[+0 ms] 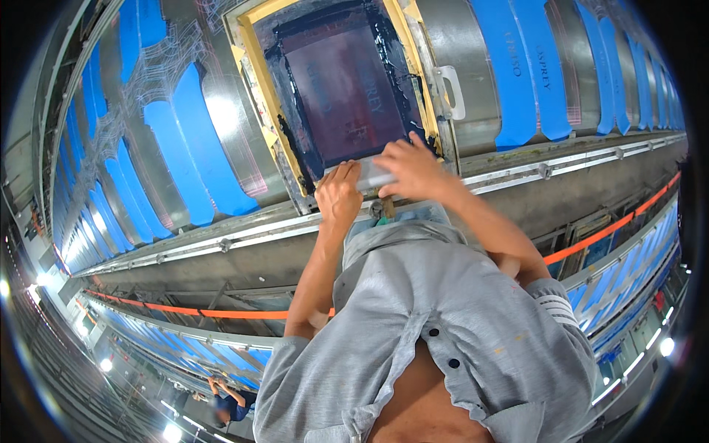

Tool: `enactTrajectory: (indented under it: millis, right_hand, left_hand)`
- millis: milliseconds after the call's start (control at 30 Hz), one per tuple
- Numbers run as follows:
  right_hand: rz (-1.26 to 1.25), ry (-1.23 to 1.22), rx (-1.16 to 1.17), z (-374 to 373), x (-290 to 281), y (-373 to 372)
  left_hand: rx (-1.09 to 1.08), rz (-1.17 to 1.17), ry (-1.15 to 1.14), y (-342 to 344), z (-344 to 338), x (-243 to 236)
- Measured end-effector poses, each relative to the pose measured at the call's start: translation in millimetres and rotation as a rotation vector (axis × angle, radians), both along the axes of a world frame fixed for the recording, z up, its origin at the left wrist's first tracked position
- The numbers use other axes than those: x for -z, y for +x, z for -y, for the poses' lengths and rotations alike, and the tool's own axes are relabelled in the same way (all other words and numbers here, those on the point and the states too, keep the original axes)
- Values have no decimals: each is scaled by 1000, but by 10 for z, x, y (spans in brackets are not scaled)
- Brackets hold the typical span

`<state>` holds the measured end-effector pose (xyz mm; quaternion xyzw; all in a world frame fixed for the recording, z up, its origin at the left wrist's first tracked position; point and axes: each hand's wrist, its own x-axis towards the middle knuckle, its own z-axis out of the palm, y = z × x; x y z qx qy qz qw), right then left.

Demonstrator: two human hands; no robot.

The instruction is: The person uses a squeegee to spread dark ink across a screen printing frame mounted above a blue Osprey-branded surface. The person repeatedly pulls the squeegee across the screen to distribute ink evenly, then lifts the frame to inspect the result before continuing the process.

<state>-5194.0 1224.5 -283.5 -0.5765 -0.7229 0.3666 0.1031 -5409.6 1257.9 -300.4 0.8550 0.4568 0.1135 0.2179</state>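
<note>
A screen-printing frame (340, 96) with yellow tape, dark ink along its edges and a purplish mesh lies on the long printing table. Across its near end is a grey squeegee bar (368, 176). My left hand (338, 193) is closed over the bar's left part. My right hand (413, 166) is at the bar's right part, its fingers spread and slightly bent, a little blurred. A white handle (451, 92) sticks out from the frame's right side.
Blue fabric pieces (181, 148) line the table on both sides of the frame. A metal rail (583, 159) runs along its near edge. Behind me are an orange rail (244, 314) and another table with blue pieces. A co-worker (235, 404) works there at lower left.
</note>
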Motion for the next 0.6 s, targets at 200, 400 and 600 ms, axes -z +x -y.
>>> enactTrajectory:
  millis: [200, 400, 600]
  right_hand:
    - [326, 354, 939, -740, 598, 1047]
    - [85, 196, 1122, -869, 721, 1173]
    - [-103, 313, 1106, -1011, 319, 532]
  left_hand:
    - [30, -16, 18, -86, -37, 30]
    - [31, 79, 39, -159, 7, 79]
    - [-11, 172, 64, -762, -153, -77]
